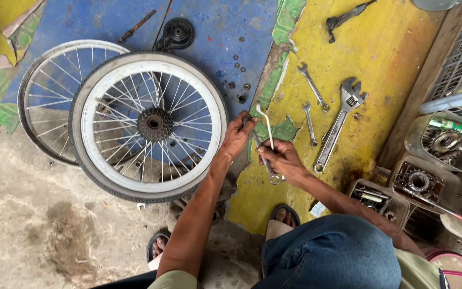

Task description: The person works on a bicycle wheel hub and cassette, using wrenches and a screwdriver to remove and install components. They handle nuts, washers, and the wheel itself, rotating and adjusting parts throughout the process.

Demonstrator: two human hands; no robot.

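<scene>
My left hand reaches beside the rim of a bicycle wheel with a grey tyre and a rusty sprocket cluster, its fingers pinched on a small dark part. My right hand grips a bent silver wrench and a second spanner whose ring end sticks out below the fist. Both hands hover over the yellow painted floor, close together.
A bare spoked rim lies under the wheel at left. An adjustable wrench and two combination spanners lie on the yellow floor. Loose nuts dot the blue patch. Cut plastic tubs of bearings and sprockets stand at right.
</scene>
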